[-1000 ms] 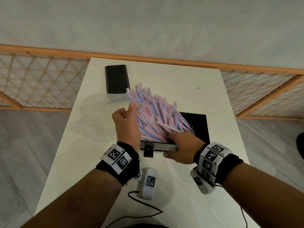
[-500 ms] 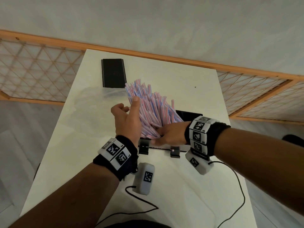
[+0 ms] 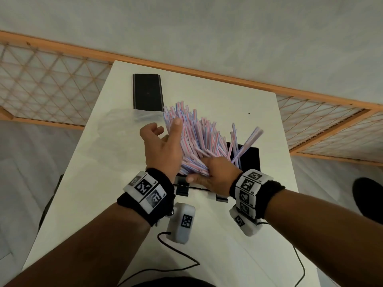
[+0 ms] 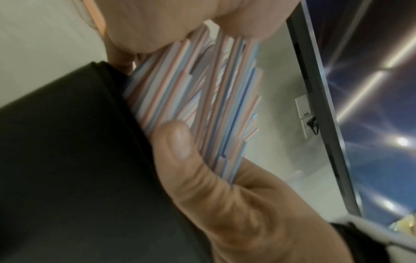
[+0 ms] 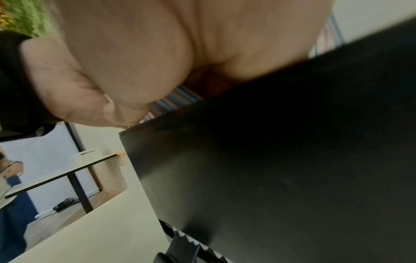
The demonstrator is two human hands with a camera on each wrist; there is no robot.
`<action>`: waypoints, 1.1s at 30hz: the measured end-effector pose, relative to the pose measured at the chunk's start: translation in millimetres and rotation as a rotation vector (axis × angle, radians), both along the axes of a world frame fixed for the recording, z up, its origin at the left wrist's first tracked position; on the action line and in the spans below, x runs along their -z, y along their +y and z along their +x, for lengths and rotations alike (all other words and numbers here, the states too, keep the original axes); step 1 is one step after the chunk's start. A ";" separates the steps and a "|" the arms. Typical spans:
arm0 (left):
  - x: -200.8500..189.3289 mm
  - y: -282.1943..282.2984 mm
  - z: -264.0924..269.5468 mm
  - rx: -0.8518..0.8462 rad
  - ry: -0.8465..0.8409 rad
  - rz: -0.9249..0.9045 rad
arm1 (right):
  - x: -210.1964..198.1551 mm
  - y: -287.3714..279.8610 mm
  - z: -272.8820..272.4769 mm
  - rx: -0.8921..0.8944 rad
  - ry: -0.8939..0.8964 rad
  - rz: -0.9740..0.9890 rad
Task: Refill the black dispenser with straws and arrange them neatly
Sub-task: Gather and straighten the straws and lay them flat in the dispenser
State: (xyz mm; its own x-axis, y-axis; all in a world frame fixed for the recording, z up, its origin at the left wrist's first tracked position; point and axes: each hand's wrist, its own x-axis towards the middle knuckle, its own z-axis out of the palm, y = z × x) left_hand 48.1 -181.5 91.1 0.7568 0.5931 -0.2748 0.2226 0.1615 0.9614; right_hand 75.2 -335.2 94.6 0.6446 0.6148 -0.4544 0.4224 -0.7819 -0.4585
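A big bundle of pink-and-blue striped straws [image 3: 194, 137] fans up and to the left out of the black dispenser [image 3: 251, 158] on the white table [image 3: 228, 96]. My left hand [image 3: 161, 148] leans on the bundle's left side, thumb straight along the straws and fingers loosely curled around nothing. My right hand [image 3: 211, 175] grips the straws' lower ends at the dispenser's near edge. In the left wrist view the right hand's thumb [image 4: 178, 140] presses the straws [image 4: 191, 89] beside the dispenser wall [image 4: 67, 160]. The right wrist view shows mostly palm [image 5: 135, 62] and dispenser [image 5: 270, 160].
The black lid [image 3: 147, 92] lies flat at the table's far left, with a clear plastic bag [image 3: 122, 129] in front of it. A wooden lattice railing [image 3: 51, 90] runs behind the table. A black cable [image 3: 178, 266] trails near the front edge.
My right hand has closed around the straws' lower ends. A few straws on the right have sprung up and apart. My left hand has stayed against the bundle.
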 end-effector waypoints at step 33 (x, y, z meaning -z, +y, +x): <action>19.4 -7.6 -8.6 0.012 -0.184 0.009 | 3.3 -40.6 16.1 0.569 -0.065 -0.238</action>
